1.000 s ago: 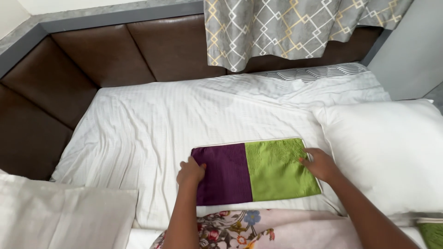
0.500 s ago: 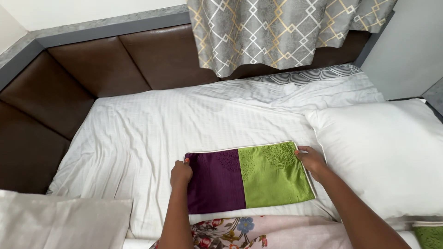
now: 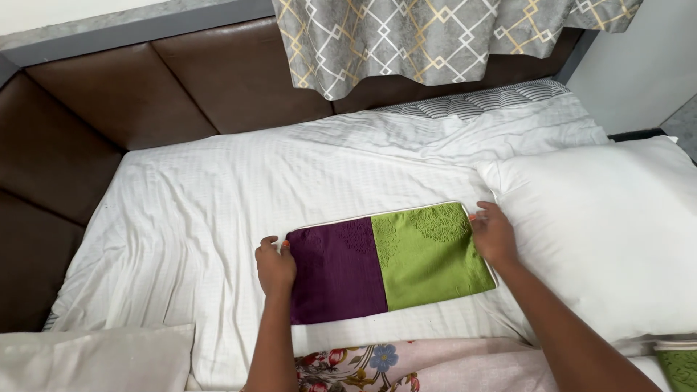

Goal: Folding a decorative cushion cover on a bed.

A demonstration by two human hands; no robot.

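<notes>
My left hand [image 3: 275, 265] sits at the purple end of a flat, folded cushion cover [image 3: 388, 260], fingers curled over its short left edge with the thumb out on the sheet beside it, so I grip that edge rather than lie flat on it. My right hand [image 3: 494, 235] is at the opposite, green end, fingers bent and closed around the upper right corner, the palm resting on the green fabric. Both hands hold the cover by its two short ends at once.

The cover is half dark purple, half bright green, with a thin pale piping along its top edge and a faint embossed pattern near that edge. It lies flat on the white bedsheet [image 3: 218, 218], a little tilted, its right end higher in view than its left. The sheet is wrinkled and carries a fine woven stripe.

Just to the right of the cover, touching my right hand's side, is a large white pillow [image 3: 610, 232]. At the lower left corner lies another pale pillow [image 3: 87, 359]. Below the cover, at the near edge of the bed, a pink floral blanket [image 3: 406, 363] runs across, and my forearms pass over it. In the lower right corner a scrap of green fabric [image 3: 679, 366] shows.

Behind the bed is a padded brown headboard [image 3: 145, 94] that wraps round the left side. A grey curtain [image 3: 435, 36] with a gold and white lattice pattern hangs over its upper edge.
</notes>
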